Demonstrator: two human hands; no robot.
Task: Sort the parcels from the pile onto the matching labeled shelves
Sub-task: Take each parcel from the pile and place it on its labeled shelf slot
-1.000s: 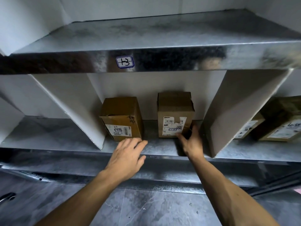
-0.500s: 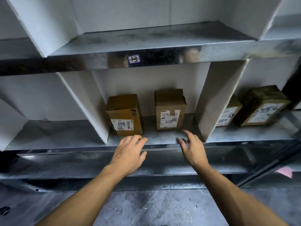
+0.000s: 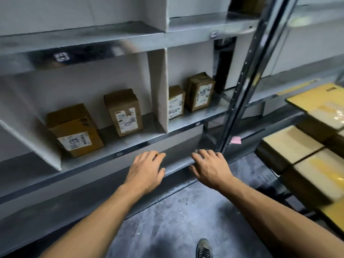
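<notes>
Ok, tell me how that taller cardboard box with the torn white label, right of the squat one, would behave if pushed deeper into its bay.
The taller cardboard box stands on its small end, so a high push could probably tip it; push low. It looks stiff and square-edged, so it should slide rather than roll on the smooth metal shelf. Its small size suggests it is light, though the contents are unseen.

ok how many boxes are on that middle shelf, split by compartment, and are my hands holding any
left compartment: 2 brown boxes, one nearer the front, one further back
right compartment: 2 brown boxes
held in left hand or right hand: 0
total on shelf: 4
</notes>
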